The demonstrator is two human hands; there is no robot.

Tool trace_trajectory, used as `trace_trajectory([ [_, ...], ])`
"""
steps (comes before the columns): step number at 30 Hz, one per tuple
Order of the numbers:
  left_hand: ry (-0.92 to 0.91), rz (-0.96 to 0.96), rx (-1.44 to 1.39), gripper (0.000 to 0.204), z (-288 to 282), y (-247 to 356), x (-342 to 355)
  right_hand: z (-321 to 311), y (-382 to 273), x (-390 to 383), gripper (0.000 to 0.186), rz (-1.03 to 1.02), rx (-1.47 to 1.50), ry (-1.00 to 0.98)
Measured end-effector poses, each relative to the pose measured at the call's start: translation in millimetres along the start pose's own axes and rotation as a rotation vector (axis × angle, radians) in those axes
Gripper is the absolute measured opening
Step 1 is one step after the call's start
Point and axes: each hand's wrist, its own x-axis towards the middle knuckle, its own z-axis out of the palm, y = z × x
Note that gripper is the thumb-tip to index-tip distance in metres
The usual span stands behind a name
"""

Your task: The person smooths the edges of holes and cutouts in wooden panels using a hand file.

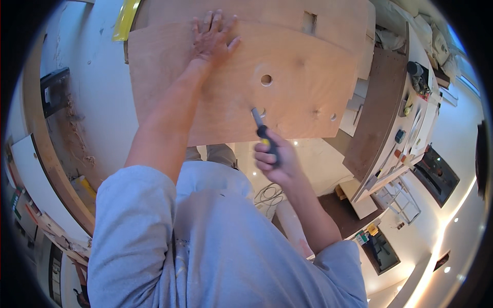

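A light plywood panel (pixel 306 77) lies before me, with a round cut-out near its middle and smaller holes lower down; another board with a rectangular opening sits along its far side. My left hand (pixel 210 40) is spread flat on the panel near its far edge. In my right hand (pixel 275 160) is a tool with a black-and-yellow handle and a flat metal blade, like a chisel or file (pixel 258 117). The blade's tip reaches over a small hole below the middle cut-out; whether it touches the wood I cannot tell.
At right, a long bench (pixel 417 118) holds assorted tools beside a brown board (pixel 371 102). A yellow strip (pixel 122 18) lies at upper left, a dark object (pixel 54 91) on a white surface farther left. Coiled cable (pixel 268 194) lies on the floor.
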Motion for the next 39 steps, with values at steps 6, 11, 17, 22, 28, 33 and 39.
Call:
trace_trajectory([
  [6, -0.020, 0.017, 0.018, 0.060, 10.5, 3.1, 6.0, -18.0, -36.2, 47.5, 0.018, 0.017, -0.011, 0.156],
  [11, 0.025, 0.005, -0.033, 0.061, -1.6, -8.2, -2.8, 12.3, -6.2, -11.5, 0.020, 0.034, 0.263, -0.132],
  [17, -0.064, 0.004, 0.012, 0.061, 5.9, 7.8, 3.8, 1.1, 2.4, 46.6, 0.021, -0.107, 0.105, 0.067],
  [22, -0.003, -0.001, -0.027, 0.062, -2.0, -7.9, -4.3, 9.6, 30.4, 0.6, 0.020, -0.066, -0.423, 0.234],
  [28, -0.030, -0.002, 0.007, 0.062, 2.5, 3.1, 7.5, -13.8, 1.5, 43.3, 0.018, -0.204, -0.739, 0.351],
  [33, -0.031, -0.017, 0.017, 0.062, -2.0, -1.9, 1.0, -9.7, 21.4, -23.4, 0.016, -0.130, -0.996, 0.333],
  [39, -0.008, 0.000, -0.045, 0.062, 1.6, 7.6, 1.2, 41.5, -15.2, 47.9, 0.018, -0.221, 0.126, 0.024],
])
